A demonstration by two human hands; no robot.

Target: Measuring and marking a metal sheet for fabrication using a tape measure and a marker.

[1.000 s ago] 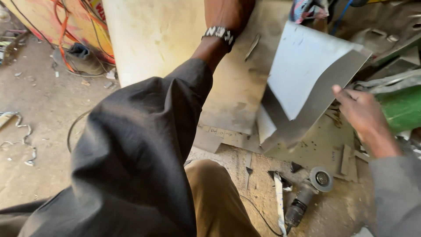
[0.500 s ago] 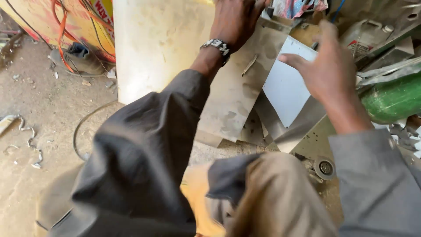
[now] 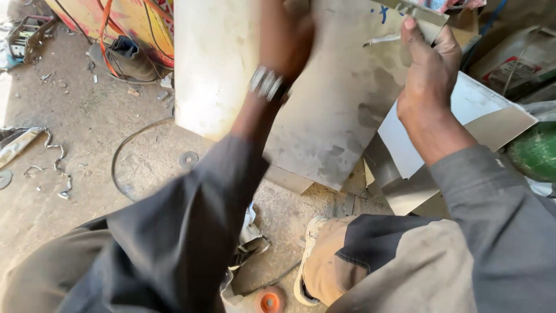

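A large dull grey metal sheet [image 3: 336,116] stands upright on the dirt floor in front of me. My left hand [image 3: 286,40], with a metal watch on the wrist, is blurred and pressed against the sheet's upper middle, fingers curled at its top. My right hand [image 3: 428,69] grips the sheet's upper right edge, fingertips up beside a thin metal strip [image 3: 412,10]. A white bent sheet [image 3: 478,110] leans behind and below my right wrist. My knee and shoe [image 3: 307,261] are just below the sheet.
A green cylinder [image 3: 536,152] lies at the right edge. A worn shoe [image 3: 124,58] and orange cables sit at top left. A black cable [image 3: 124,152], a flat round disc [image 3: 187,158] and metal offcuts [image 3: 46,163] lie on the dirt floor. An orange-centred grinding disc [image 3: 269,301] is near my foot.
My right hand rose from beside the white bent sheet to the big sheet's upper right edge. My left hand stayed on the top of the sheet, now blurred by motion.
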